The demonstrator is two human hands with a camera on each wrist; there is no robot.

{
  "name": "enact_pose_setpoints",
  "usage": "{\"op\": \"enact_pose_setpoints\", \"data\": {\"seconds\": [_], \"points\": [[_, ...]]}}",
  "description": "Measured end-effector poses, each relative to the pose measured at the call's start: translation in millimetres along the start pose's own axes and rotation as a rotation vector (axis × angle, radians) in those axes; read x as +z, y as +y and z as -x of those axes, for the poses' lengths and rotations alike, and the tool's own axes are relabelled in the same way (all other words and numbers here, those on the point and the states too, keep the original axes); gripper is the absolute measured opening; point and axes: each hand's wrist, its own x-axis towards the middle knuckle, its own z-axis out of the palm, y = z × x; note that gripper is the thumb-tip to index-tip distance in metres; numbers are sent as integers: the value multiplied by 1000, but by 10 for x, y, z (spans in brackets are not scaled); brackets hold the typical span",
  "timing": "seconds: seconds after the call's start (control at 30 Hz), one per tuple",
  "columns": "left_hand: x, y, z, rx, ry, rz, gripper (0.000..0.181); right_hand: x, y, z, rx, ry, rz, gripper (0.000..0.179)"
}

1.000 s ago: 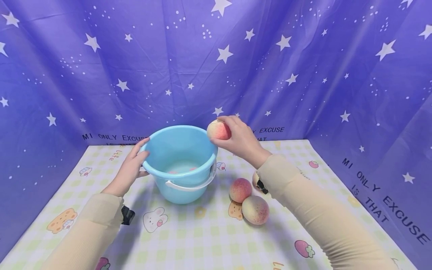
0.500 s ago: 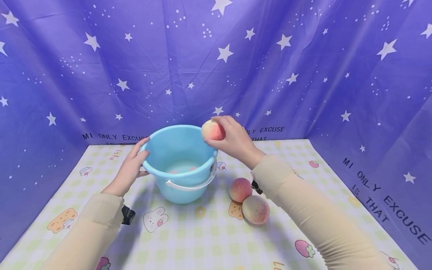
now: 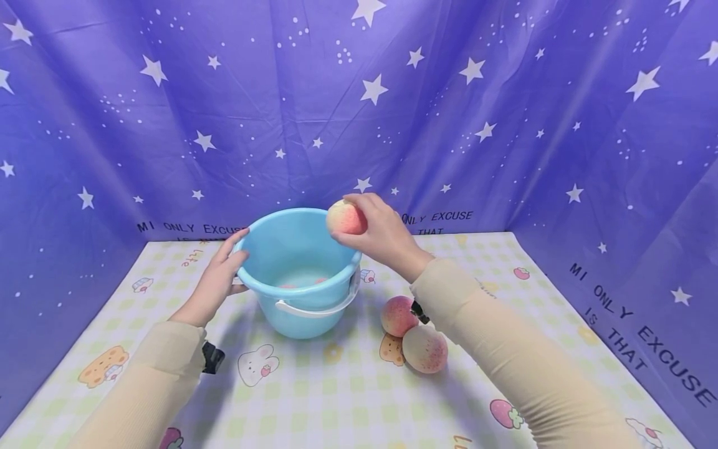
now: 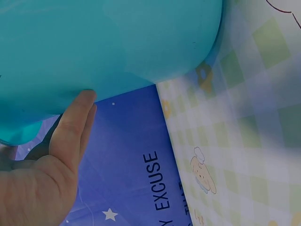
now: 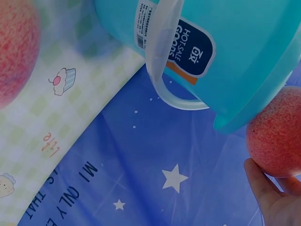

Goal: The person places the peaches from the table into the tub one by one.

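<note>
A light blue bucket [image 3: 303,312] with a white handle [image 3: 314,312] stands upright on the table. My left hand [image 3: 210,280] grips its left rim; in the left wrist view the fingers [image 4: 70,127] lie against the outer wall. My right hand [image 3: 387,231] holds a pink and cream peach [image 3: 344,218] above the right part of the bucket's rim. Seen from the right wrist, that peach [image 5: 277,134] is beside the rim, with fingertips under it. Small pink patches show low inside the bucket, mostly hidden by the front rim.
Right of the bucket, a redder peach [image 3: 398,316] and a paler peach [image 3: 425,350] lie touching on the checked tablecloth [image 3: 314,399]. My right sleeve [image 3: 493,337] passes close beside them. A purple star-patterned curtain [image 3: 314,93] surrounds the table's back and sides.
My right hand has moved left with the peach, from beside the right rim to over it. A third peach on the table is now hidden behind my right sleeve. The left hand stays put.
</note>
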Motion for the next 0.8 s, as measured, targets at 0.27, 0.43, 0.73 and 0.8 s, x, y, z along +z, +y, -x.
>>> {"op": "enact_pose_setpoints", "data": {"seconds": [0.27,0.43,0.73,0.8], "points": [[2,17,-2,-8,2,2,62,83,-35,-27,2,-11,-4,66],[2,22,-6,-15,4,6,62,120,-73,-40,-1,-16,-13,65],[-1,24,-13,-10,2,5,62,193,-131,-67,-13,-28,-37,64],[-1,24,-14,-10,3,4,62,204,-145,-70,-12,-32,-41,64]]}}
